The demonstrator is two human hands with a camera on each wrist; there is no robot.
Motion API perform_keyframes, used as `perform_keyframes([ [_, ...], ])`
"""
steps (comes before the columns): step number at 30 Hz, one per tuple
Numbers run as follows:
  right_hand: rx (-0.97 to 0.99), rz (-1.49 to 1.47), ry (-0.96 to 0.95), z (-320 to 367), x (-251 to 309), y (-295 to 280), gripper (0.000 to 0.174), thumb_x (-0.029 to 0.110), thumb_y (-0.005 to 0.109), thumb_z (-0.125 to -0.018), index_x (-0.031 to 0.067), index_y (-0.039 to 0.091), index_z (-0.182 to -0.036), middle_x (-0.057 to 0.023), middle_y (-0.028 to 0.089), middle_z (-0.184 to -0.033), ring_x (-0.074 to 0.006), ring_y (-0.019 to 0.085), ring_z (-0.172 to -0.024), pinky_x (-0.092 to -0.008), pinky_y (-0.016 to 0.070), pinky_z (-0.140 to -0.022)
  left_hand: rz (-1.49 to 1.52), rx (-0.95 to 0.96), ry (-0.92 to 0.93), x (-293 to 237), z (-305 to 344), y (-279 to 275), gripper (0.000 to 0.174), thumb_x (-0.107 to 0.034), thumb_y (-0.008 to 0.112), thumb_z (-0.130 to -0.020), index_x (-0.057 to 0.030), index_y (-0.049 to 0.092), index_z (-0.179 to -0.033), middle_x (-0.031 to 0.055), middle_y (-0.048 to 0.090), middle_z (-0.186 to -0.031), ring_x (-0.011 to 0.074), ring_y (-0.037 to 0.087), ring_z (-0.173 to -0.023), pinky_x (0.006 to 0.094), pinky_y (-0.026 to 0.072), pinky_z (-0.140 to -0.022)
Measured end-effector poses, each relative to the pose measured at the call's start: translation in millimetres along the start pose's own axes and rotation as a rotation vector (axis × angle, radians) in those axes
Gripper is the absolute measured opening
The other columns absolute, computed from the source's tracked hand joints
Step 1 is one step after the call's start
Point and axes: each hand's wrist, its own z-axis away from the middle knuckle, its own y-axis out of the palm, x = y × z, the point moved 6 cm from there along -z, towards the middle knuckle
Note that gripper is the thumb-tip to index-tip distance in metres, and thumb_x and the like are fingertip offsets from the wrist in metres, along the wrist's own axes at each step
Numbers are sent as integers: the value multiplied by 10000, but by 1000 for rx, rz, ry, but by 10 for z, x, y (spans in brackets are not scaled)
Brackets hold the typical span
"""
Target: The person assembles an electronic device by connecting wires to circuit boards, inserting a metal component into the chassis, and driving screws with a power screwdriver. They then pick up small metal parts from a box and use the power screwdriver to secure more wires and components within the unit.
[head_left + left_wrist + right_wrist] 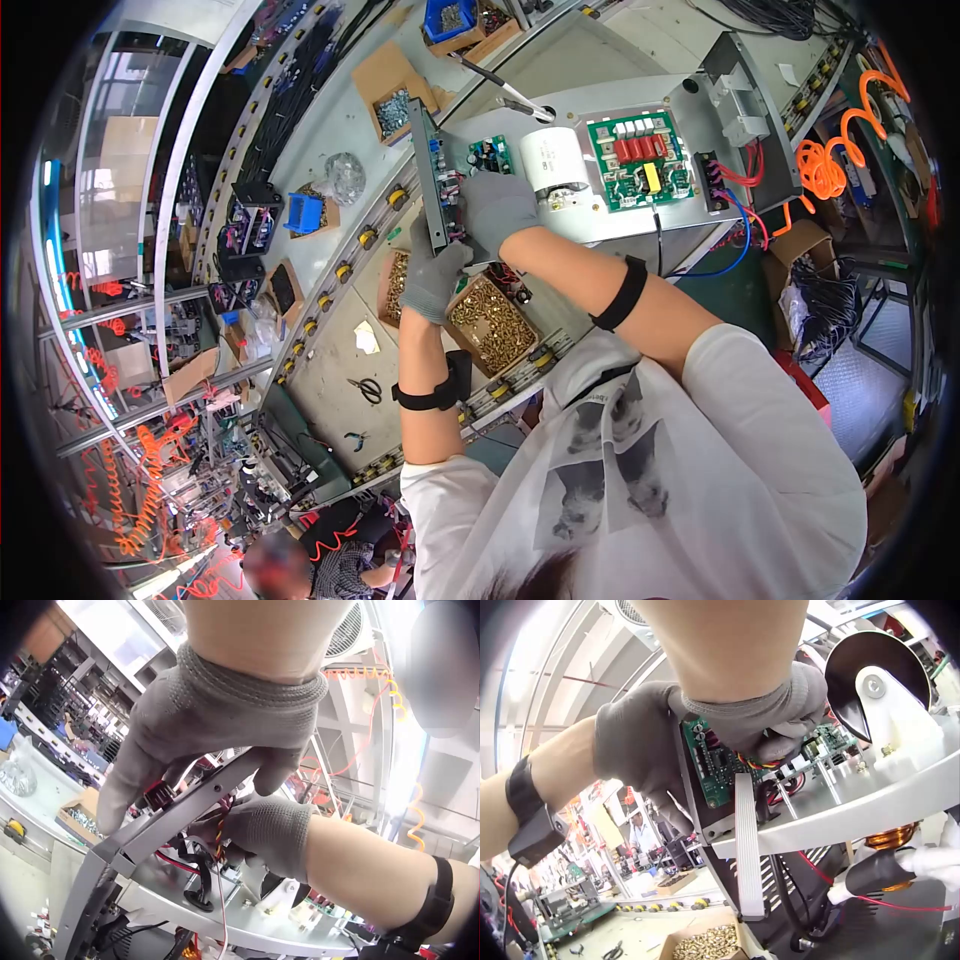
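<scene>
A grey metal panel (428, 175) with a green circuit board (718, 761) on its inner face stands at the left end of the metal chassis (590, 222). My gloved left hand (217, 720) grips the panel's edge, fingers over one side and thumb on the other. Beside it, my gloved right hand (761, 720) has its fingers curled at the board, among red, yellow and black wires (756, 762); the fingertips are partly hidden. A grey ribbon cable (747, 840) hangs from the board. On the chassis are a white cylinder (553, 160) and a green board with red parts (645, 160).
Boxes of brass screws (492, 325) stand below the hands. Scissors (366, 389) and pliers (355, 440) lie on the bench at the lower left. A screw box (393, 112) and blue bin (304, 213) sit beyond the roller rail. Orange coiled hose (822, 170) hangs at right.
</scene>
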Motion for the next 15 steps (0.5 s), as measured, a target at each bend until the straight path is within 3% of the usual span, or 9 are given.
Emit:
perform_keyframes([
  [1,48,8,8,-22,-7,48,147,129,573,-787,90,691,-864,-113,674,-866,-283,668,-800,-373,530,-694,78,44,-97,5,20,37,754,-65,569,-676,-11,272,-1367,92,501,-1128,176,511,-907,292,447,-794],
  [4,94,12,21,-50,-8,113,157,126,564,-790,89,699,-860,-118,679,-873,-283,669,-805,-365,532,-697,81,28,-130,-7,37,37,749,-40,517,-670,-36,257,-1373,70,505,-1081,150,504,-844,268,450,-713],
  [5,89,8,28,-47,-5,126,159,124,561,-790,87,700,-857,-124,678,-882,-282,668,-815,-362,531,-700,83,23,-135,30,30,12,749,-40,517,-670,-36,257,-1373,70,505,-1081,150,504,-844,268,450,-713],
  [7,97,10,29,-34,17,84,159,126,563,-788,89,701,-855,-126,678,-883,-283,667,-821,-362,531,-701,46,40,-53,83,-23,-37,683,-120,583,-698,-116,312,-1325,60,568,-937,173,587,-767,297,521,-604],
  [9,103,13,29,-55,23,124,158,129,565,-787,90,703,-853,-128,677,-883,-283,666,-827,-362,531,-702,46,30,-29,123,-64,-69,683,-109,583,-685,-110,321,-1317,62,569,-930,173,588,-762,294,520,-595],
  [11,37,21,88,-100,-31,213,192,273,608,-767,120,706,-832,-117,672,-834,-293,655,-798,-383,518,-705,46,23,-4,107,-65,-71,684,-98,583,-672,-103,330,-1308,65,570,-923,173,588,-757,291,520,-587],
  [13,68,22,84,-109,-20,213,192,274,609,-766,122,707,-833,-115,673,-836,-292,655,-802,-381,519,-706,78,25,-34,36,-38,-16,728,-13,477,-644,-38,298,-1349,64,490,-973,129,474,-751,247,425,-599],
  [15,95,21,86,-117,-11,226,192,275,609,-765,124,707,-833,-114,673,-839,-290,656,-805,-380,520,-708,82,34,-20,67,-77,-41,724,-14,477,-646,-36,300,-1347,64,492,-968,129,476,-742,248,425,-598],
])
